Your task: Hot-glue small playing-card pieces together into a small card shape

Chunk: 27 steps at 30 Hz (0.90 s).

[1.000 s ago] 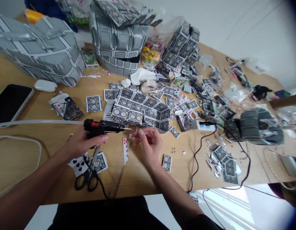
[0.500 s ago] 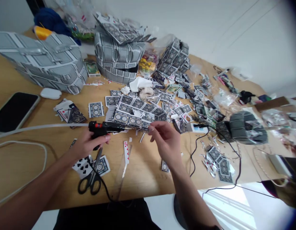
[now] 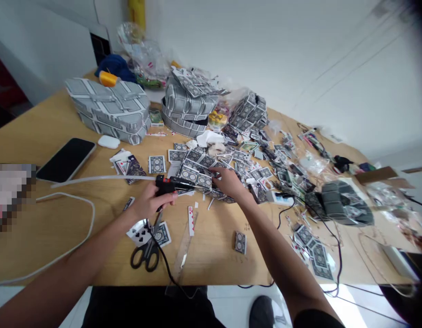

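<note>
My left hand [image 3: 150, 204] grips a black glue gun [image 3: 173, 184] with a red trigger, its nozzle pointing right and a long clear glue stick [image 3: 101, 179] trailing out to the left. My right hand [image 3: 227, 181] rests, fingers down, on a flat panel of joined blue-backed playing cards [image 3: 197, 171] in the middle of the wooden table [image 3: 60, 218]. Whether those fingers pinch anything is hidden. A narrow strip cut from a red card [image 3: 191, 220] lies just below the gun.
Black scissors [image 3: 146, 255], a clear ruler [image 3: 183, 250] and loose cards lie near the front edge. A phone [image 3: 66, 159] and white cable [image 3: 77, 237] sit left. Grey card-built shells [image 3: 110, 109] stand at the back; a grey card dome [image 3: 341, 202] and black cord [image 3: 337, 255] are right.
My right hand has moved from in front of the gun's nozzle up and away onto the card panel. The view has pulled back and tilted up. The left hand kept the gun.
</note>
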### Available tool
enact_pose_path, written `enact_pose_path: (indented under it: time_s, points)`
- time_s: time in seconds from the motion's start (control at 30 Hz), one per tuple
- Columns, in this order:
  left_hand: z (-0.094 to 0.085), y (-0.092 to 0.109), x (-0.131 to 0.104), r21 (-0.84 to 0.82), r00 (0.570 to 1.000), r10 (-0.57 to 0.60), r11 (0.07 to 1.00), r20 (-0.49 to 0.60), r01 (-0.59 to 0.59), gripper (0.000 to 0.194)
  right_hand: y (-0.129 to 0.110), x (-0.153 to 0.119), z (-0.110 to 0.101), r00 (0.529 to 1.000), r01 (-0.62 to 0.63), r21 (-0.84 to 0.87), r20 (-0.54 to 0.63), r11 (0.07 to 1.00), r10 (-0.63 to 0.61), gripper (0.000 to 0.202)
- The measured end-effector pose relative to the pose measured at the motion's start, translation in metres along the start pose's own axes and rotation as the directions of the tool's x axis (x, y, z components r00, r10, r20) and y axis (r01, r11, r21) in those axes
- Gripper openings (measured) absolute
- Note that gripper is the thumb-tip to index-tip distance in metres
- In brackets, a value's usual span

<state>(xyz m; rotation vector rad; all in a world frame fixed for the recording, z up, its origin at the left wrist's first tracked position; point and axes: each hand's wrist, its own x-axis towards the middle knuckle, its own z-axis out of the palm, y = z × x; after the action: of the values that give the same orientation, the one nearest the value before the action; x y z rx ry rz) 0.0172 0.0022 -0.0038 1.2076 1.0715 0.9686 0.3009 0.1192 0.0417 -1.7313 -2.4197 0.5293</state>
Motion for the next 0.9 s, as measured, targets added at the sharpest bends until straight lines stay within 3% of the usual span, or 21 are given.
enact_pose_path:
  time_s: [0.2, 0.37, 0.5, 0.6, 0.7, 0.77, 0.9]
  points:
    - [0.0, -0.006, 0.001, -0.005, 1.0, 0.011, 1.0, 0.014, -0.011, 0.038, 0.002, 0.012, 0.007, 1.0, 0.026, -0.014, 0.014, 1.0, -0.026, 0.049]
    - [0.002, -0.004, -0.001, -0.013, 1.0, 0.004, 1.0, 0.017, -0.004, 0.039, 0.004, 0.011, 0.006, 0.999, 0.011, 0.049, -0.033, 0.999, -0.009, 0.027]
    - [0.003, -0.002, -0.002, -0.034, 1.0, -0.024, 0.999, 0.01, 0.024, 0.039, 0.007, -0.005, -0.003, 0.988, -0.012, 0.167, -0.148, 0.986, 0.037, 0.006]
    - [0.005, -0.001, -0.004, -0.069, 0.999, -0.047, 0.996, 0.011, 0.048, 0.039, 0.001, -0.036, -0.008, 0.958, -0.032, 0.326, -0.259, 0.945, 0.122, 0.02]
    - [0.005, 0.002, -0.008, -0.108, 0.999, -0.052, 0.993, 0.012, 0.053, 0.038, -0.017, -0.077, -0.001, 0.905, 0.048, 0.774, -0.302, 0.631, 0.301, 0.032]
    - [0.005, 0.003, -0.01, -0.126, 0.999, -0.048, 0.991, 0.012, 0.049, 0.035, -0.03, -0.101, 0.011, 0.889, 0.078, 0.89, -0.266, 0.45, 0.372, 0.031]
    - [0.006, 0.003, -0.011, -0.158, 0.999, -0.039, 0.987, 0.0, 0.039, 0.03, -0.042, -0.131, 0.038, 0.884, 0.001, 0.979, -0.096, 0.203, 0.457, 0.032]
